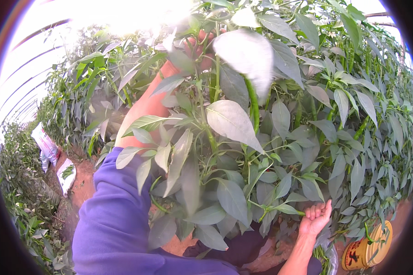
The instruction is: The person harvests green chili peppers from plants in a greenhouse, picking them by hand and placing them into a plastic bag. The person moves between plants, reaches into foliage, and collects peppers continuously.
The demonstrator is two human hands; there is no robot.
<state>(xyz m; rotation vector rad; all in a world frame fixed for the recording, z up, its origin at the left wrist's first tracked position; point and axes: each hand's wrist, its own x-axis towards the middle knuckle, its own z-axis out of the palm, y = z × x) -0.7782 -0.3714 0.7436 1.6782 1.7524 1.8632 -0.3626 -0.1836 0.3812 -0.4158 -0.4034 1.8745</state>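
Observation:
My left hand point(200, 50) reaches high into the pepper plant point(210, 137), its fingers bent among stems and partly hidden by leaves. Whether it grips anything is not visible. A long green chili pepper point(253, 103) hangs below and to the right of it, behind a large pale leaf. Low on the right, my right hand point(316, 217) has its fingers curled around a slim green pepper point(300, 213), with one end sticking out to the left. Just below that wrist, a clear plastic bag point(332, 256) holds several green peppers point(319, 256).
A yellow bucket point(368, 247) stands on the soil at lower right, with a green pepper point(367, 232) in front of it. White sacks point(45, 142) and a white bag point(67, 178) with green produce lie along the left path point(84, 172). Dense pepper plants point(358, 113) fill the right.

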